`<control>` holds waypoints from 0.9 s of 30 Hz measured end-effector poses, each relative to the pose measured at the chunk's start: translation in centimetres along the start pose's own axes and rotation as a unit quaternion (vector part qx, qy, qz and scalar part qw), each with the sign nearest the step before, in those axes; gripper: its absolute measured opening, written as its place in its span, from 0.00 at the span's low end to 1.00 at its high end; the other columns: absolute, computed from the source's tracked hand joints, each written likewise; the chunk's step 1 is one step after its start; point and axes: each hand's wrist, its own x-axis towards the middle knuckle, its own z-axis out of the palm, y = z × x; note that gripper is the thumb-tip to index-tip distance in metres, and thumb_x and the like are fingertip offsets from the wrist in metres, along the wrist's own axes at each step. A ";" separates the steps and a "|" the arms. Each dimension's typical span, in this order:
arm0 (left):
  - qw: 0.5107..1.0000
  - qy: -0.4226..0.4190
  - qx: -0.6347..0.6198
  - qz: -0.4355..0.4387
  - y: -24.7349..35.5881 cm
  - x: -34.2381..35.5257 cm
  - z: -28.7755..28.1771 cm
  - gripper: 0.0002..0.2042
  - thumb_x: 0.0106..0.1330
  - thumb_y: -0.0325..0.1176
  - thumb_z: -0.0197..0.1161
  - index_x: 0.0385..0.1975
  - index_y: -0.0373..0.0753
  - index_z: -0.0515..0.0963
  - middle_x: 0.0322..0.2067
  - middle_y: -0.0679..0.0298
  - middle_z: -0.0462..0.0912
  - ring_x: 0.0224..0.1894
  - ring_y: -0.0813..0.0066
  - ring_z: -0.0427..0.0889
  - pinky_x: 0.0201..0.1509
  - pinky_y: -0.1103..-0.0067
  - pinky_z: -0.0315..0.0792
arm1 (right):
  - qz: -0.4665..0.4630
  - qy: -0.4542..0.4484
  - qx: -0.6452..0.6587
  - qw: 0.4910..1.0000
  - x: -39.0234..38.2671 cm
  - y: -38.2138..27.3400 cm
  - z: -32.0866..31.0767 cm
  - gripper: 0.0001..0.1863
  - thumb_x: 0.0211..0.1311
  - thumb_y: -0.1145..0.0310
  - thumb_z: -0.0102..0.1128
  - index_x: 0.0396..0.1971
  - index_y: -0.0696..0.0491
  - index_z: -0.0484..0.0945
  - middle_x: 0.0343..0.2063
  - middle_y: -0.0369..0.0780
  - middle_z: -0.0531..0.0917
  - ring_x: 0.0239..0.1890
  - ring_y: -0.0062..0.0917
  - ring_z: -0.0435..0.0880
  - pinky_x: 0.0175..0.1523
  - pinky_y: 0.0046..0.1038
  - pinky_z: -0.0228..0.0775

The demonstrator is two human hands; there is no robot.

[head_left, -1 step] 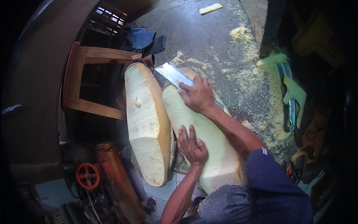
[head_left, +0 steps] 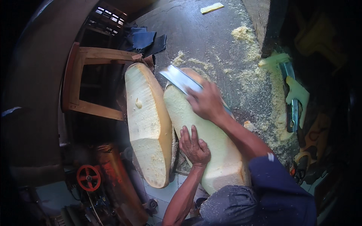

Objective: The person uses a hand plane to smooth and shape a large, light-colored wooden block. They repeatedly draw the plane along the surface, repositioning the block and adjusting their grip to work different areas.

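"How many hands do we count?"

"Two. We have the left hand (head_left: 195, 152) laid flat with its fingers spread on a pale foam block (head_left: 215, 145), gripping nothing. We have the right hand (head_left: 206, 101) closed over one long metal strip (head_left: 178, 78), which slants across the far part of that block, one end jutting past it to the left."

"And the foam?"

"We count two large blocks: the one under our hands, and a second block (head_left: 149, 116) just beside it on the left."

"Farther out?"

"On the dark work surface (head_left: 184, 26) we see scattered crumbs (head_left: 243, 34), one small yellow strip (head_left: 212, 8) and some blue cloths (head_left: 144, 40), too bunched to count. To the left we have one wooden frame (head_left: 96, 110), and below it one red handwheel (head_left: 88, 177)."

"What differs from the earlier frame?"

"Our right hand and the metal strip have slid a little toward the lower right, and the hand is now blurred. Our left hand keeps its place, and both blocks lie as they did."
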 end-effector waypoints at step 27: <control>0.999 -0.038 0.003 -0.023 0.1 0.4 0.4 0.30 0.74 0.38 0.46 0.77 0.44 0.68 0.77 0.46 0.62 0.78 0.44 0.60 0.79 0.51 0.50 | -0.051 -0.001 0.050 0.997 0.2 1.1 -1.0 0.16 0.69 0.61 0.65 0.53 0.47 0.90 0.44 0.55 0.80 0.52 0.45 0.77 0.59 0.48 0.66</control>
